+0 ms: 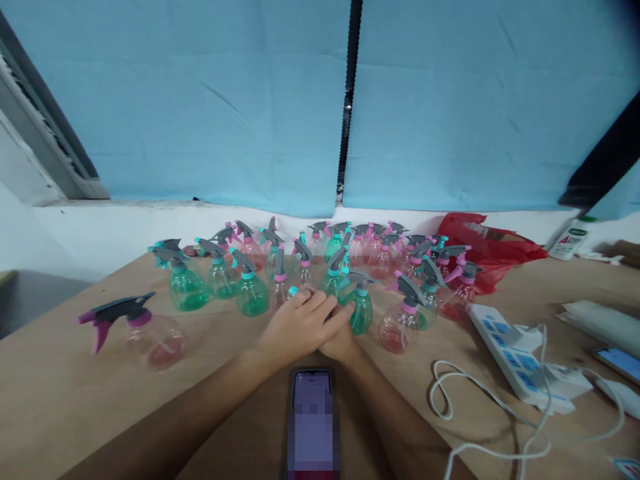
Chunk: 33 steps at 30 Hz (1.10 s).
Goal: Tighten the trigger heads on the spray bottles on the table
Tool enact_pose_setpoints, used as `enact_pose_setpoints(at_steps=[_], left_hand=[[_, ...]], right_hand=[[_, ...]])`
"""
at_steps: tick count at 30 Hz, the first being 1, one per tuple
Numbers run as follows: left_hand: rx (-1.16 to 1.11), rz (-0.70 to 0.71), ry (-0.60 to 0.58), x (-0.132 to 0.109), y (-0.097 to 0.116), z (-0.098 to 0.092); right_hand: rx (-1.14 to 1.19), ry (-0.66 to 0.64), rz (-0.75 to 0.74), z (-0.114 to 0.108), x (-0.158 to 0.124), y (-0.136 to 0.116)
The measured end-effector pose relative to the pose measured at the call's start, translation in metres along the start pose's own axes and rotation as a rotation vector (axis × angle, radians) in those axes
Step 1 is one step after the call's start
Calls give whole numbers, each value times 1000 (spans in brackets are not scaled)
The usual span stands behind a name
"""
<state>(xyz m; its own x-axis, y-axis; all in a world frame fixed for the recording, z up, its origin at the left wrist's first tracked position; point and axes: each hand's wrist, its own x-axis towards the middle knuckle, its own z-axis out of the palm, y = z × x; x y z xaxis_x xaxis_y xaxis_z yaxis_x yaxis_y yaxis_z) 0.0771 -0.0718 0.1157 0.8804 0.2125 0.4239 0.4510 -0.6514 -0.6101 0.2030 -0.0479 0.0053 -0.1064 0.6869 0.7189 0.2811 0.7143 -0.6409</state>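
Note:
My left hand (301,319) lies over my right hand (338,339), the two clasped together above the table's middle. Its fingers are folded over the right hand, and no object shows in either. Most of the right hand's fingers are hidden. Just beyond them stand spray bottles with grey heads, among them a green bottle with a teal collar (361,312) close by my right hand and a clear pink-collared bottle (280,283) behind my left. A phone (313,427) lies between my forearms, its lit screen partly pixelated.
Several more pink and green spray bottles crowd the table's back; one pink-collared bottle (157,339) stands apart at left. At right are a white power strip (515,363) with trailing cables (480,380), a red plastic bag (487,250), a white bottle (573,238) and another phone (620,363).

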Motion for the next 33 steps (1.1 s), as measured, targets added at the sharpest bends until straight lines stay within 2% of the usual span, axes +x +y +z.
enact_pose_setpoints(at_steps=[3, 5, 7, 10, 11, 13, 17, 19, 22, 26, 29, 33], left_hand=[[-184, -56, -44, -3, -4, 0], [-389, -106, -9, -11, -7, 0], [-611, -164, 100, -24, -11, 2], [-851, -320, 352, -50, -13, 11], [-883, -408, 403, -60, -12, 16], [-930, -562, 412, -78, -10, 28], [-1048, -866, 248, -105, -1, 59], [-1175, -917, 108, -113, 4, 73], [-1354, -896, -74, -117, 8, 86], [-1425, -842, -216, -113, 8, 88], [-1494, -807, -303, -109, 7, 85], [-1585, -785, -373, -107, 11, 80]], right_hand=[[29, 14, -26, -3, 3, 2], [82, 9, -53, -7, 6, 2], [105, -4, -63, -13, 11, -2], [59, -78, -12, -24, 18, -9], [41, -104, 20, -26, 20, -11], [26, -105, 96, -29, 22, -10], [113, -68, 217, -25, 25, 1], [198, -137, 249, -21, 28, 5], [352, -280, 259, -18, 35, 5], [451, -325, 282, -15, 41, 0], [493, -312, 302, -13, 40, -3], [547, -214, 356, -11, 40, -9]])
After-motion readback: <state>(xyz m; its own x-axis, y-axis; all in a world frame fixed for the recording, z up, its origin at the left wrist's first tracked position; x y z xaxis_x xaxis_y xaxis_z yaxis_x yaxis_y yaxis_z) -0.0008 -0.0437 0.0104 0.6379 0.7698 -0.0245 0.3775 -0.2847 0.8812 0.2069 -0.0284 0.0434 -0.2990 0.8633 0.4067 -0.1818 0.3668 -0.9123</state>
